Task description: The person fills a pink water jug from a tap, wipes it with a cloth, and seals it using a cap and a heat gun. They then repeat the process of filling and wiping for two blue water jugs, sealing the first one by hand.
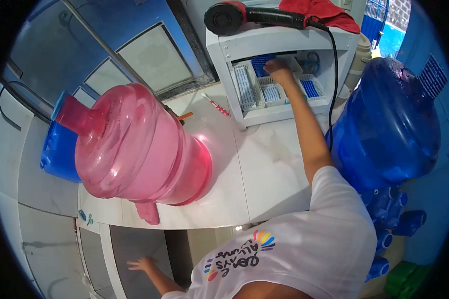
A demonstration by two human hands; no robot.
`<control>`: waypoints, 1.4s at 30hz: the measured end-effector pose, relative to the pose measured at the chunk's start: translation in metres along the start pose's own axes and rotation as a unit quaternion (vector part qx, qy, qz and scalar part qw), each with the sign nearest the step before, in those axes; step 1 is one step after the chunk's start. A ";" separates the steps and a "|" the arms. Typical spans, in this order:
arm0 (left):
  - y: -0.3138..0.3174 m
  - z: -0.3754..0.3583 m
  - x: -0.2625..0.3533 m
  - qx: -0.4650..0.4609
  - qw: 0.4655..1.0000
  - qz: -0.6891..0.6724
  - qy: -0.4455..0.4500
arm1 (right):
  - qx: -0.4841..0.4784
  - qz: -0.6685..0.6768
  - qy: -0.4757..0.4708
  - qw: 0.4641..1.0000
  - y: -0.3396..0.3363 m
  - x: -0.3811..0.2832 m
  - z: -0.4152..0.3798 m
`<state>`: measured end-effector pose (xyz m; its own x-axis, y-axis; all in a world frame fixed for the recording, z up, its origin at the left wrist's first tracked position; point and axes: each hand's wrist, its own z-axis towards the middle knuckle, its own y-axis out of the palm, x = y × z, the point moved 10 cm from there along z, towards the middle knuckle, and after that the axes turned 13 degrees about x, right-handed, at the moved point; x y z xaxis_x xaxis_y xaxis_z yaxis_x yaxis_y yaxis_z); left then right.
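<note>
My right hand (280,71) reaches into the white shelf unit (226,74). Its fingers are closed at the edge of a blue plastic seal with white print (260,64), in the back part of the shelf. Around it stand small white baskets (255,101) holding flat strips and packets, some white, some blue (310,88). Low on the left, my left hand (142,264) hangs beyond the counter edge with fingers spread, holding nothing. Between the hands, a large pink-tinted water jug (134,144) with a light blue cap (60,104) stands on the white counter (269,169).
A heat gun (269,18) and a red cloth (324,12) lie on top of the shelf unit; its black cord (334,74) hangs down. A big blue jug (389,124) and smaller blue bottles (384,209) stand right. A toothbrush (215,104) and pink cloth (148,213) lie on the counter.
</note>
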<state>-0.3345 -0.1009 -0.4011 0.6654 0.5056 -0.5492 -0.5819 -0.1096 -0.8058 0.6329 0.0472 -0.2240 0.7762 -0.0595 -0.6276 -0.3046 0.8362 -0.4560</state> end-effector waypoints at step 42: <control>-0.602 -0.003 0.015 0.032 0.132 -0.975 0.175 | -0.153 0.541 -0.159 0.812 -0.140 -0.467 -0.096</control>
<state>0.0275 -0.0299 0.0749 -0.4470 -0.5523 0.7037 0.8603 -0.0500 0.5073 0.2603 -0.0940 0.0725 0.0518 0.8030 -0.5937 -0.9879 0.1281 0.0871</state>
